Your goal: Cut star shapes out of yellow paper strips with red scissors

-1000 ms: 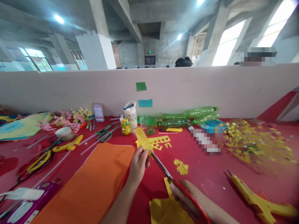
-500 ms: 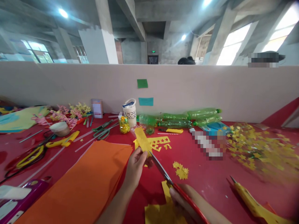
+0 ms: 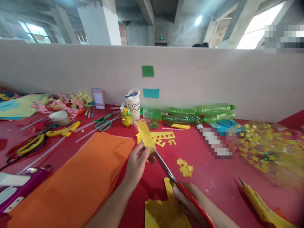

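Though view tipped lower, left hand (image 3: 136, 160) kept yellow strip (image 3: 144, 132) pinched between thumb and fingers above red table (image 3: 213, 186); right hand (image 3: 196, 192) stayed wrapped around scissors (image 3: 183, 189), blade tip at strip's edge — barely shifted, so cutting seemed little further along.

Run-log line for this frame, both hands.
left hand: holds yellow strip | right hand: holds scissors | blades: at strip | orange sheets: left of strip

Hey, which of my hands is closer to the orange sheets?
Left. Your left hand pinches a yellow strip just right of the orange sheets; your right hand, holding the red-handled scissors, is farther right.
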`<state>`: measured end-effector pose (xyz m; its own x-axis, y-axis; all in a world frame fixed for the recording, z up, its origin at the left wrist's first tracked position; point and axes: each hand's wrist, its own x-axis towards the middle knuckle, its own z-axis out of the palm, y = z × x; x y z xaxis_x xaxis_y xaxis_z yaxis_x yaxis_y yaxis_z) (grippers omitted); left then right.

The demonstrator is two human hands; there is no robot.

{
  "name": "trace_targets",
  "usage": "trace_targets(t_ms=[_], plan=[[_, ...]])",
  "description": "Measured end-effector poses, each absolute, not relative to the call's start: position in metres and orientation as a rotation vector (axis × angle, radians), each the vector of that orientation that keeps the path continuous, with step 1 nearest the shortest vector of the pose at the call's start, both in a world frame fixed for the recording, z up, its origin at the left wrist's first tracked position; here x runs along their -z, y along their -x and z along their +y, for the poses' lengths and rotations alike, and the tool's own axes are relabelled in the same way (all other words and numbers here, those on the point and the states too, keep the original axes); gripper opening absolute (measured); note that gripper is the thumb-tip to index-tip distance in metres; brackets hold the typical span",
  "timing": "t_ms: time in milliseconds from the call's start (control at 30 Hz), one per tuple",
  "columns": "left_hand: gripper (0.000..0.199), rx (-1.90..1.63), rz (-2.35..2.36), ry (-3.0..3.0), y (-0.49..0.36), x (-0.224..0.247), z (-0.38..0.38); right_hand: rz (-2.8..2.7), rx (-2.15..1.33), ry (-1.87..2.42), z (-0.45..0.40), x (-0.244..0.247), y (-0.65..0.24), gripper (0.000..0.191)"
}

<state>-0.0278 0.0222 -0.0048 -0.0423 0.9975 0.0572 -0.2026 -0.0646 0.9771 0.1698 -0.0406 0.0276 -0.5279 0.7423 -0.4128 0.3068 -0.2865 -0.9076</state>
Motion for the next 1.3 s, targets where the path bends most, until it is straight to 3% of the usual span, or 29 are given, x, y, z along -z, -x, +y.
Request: trace_targets(t_ms=[1100,1300], plan=[[0.02,-1.333,1.026,-1.115,0.029,0.007,0.022,-1.589,-1.841,1.413,-0.041,-0.015,-0.17,0.053],[0.019,-1.326,1.027,-1.127,0.029,0.007,0.022,-1.557,-1.839,1.362,-0.041,-0.032,-0.171,0.05]])
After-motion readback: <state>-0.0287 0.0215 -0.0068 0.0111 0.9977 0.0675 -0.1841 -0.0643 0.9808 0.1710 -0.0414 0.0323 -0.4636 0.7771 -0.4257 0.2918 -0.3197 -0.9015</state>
